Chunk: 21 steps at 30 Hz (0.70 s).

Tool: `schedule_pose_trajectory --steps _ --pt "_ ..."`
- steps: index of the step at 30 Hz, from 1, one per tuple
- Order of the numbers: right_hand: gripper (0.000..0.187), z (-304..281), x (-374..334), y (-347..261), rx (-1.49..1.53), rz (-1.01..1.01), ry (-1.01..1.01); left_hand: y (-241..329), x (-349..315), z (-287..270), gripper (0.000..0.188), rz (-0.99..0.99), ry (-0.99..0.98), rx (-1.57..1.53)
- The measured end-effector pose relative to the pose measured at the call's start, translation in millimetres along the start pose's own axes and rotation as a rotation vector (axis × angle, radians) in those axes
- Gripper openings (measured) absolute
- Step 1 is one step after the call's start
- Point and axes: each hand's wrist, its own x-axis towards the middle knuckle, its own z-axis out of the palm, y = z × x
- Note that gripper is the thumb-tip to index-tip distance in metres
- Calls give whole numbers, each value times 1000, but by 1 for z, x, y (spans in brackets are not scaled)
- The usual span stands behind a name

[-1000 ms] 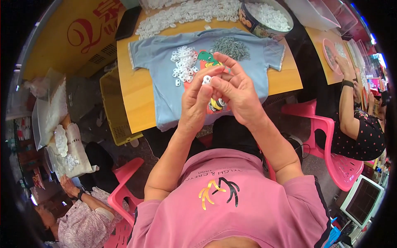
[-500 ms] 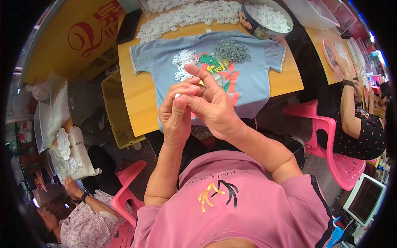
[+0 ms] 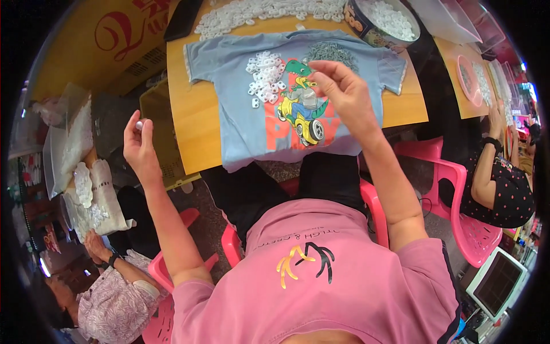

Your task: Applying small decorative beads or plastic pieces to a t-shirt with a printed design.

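Out to the left, over a yellow crate [image 3: 169, 155], my left hand [image 3: 143, 152] pinches a small white plastic piece [image 3: 139, 124] between thumb and fingertips. My right hand [image 3: 348, 100] hovers above a blue-grey T-shirt [image 3: 240, 129] spread on the table, its thumb and forefinger curved with a narrow gap between the tips. I see nothing in it. Close to those fingertips lies a heap of small grey-green screw-like parts [image 3: 335, 54], partly hidden by the hand. White plastic pieces with holes [image 3: 266, 74] form a cluster on the shirt, left of a printed cartoon dinosaur.
At the table's far edge lie many white pieces [image 3: 258, 17], beside a round tin [image 3: 369, 34] filled with more and a dark phone [image 3: 182, 20]. Co-workers sit left and right; a pink chair [image 3: 458, 189] and a screen [image 3: 497, 281] are on the right.
My hands have parted. The left swung out left with the white piece; the right moved right and away from me, toward the grey-green heap. The shirt's print is uncovered.
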Motion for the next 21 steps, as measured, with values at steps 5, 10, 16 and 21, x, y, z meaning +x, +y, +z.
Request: schedule_pose_trajectory --steps 5,10,16,21 --pt "21 -13 3 16 -313 -78 34 -19 3 -8 51 80 53 441" --pt "12 10 9 19 -719 -413 -35 20 -31 55 29 112 -69 -6" --pt "17 34 25 25 -982 -520 8 47 -73 129 25 152 -355 -166" --pt "16 35 25 24 -1025 -497 0 50 -91 161 24 192 -429 -192"
